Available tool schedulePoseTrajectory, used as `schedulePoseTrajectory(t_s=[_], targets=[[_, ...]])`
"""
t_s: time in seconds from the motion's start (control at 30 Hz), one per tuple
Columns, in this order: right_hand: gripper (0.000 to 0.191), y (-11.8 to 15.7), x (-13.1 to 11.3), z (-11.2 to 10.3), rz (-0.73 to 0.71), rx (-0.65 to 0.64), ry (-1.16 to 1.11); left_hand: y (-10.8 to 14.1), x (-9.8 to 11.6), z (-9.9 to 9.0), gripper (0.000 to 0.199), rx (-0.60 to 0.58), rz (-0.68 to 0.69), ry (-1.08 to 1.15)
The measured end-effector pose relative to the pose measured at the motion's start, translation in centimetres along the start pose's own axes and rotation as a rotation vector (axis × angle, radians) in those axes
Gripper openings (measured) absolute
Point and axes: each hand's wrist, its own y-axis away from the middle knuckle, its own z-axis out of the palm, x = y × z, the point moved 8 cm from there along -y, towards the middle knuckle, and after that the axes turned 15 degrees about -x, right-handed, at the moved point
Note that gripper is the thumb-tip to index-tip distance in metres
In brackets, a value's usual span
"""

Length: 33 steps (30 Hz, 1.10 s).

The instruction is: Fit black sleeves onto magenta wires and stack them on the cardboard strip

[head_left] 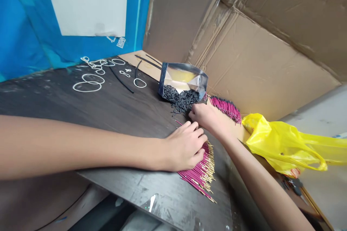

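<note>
Two bare hands work at one dark bench: the left hand lies with fingers loosely bent over one spread of thin magenta sticks with gold-coloured tips near the bench's front edge, and the right hand is curled closed beside the single open pouch spilling short black pieces (too many to count, like the sticks). I cannot tell what the right fingers hold; one dark-ended magenta bundle lies beyond them.
</note>
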Motion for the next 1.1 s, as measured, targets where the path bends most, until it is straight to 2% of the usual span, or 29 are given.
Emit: schedulePoseTrajectory(t_s=[0.17,0.33,0.47,0.63,0.77,0.93,1.1], targets=[[0.022,2.3,3.4,1.1,-0.011,0.067,-0.047,0.0,-0.5,-0.2,0.032,-0.011,-0.054,0.038],[0.018,8.1,6.9,4.3,-0.072,0.206,-0.195,-0.6,-0.7,0.2,0.037,-0.043,-0.047,0.004],[0.018,11.3,8.9,6.9,-0.02,0.277,-0.252,-1.3,-0.7,0.4,0.044,-0.084,-0.026,-0.034],[0.016,11.5,9.7,8.2,-0.039,0.244,-0.239,-1.9,-1.1,0.4,0.046,-0.176,-0.028,-0.042],[0.018,11.3,8.9,8.0,-0.093,0.176,-0.171,-2.3,-1.3,0.2,0.043,-0.205,-0.021,0.003],[0.018,11.4,8.1,7.9,-0.111,0.165,-0.138,-2.8,-1.7,0.4,0.034,-0.24,-0.029,0.122],[0.017,11.3,8.1,8.1,-0.106,0.181,-0.138,-3.0,-2.0,0.2,0.027,-0.207,-0.041,0.224]])
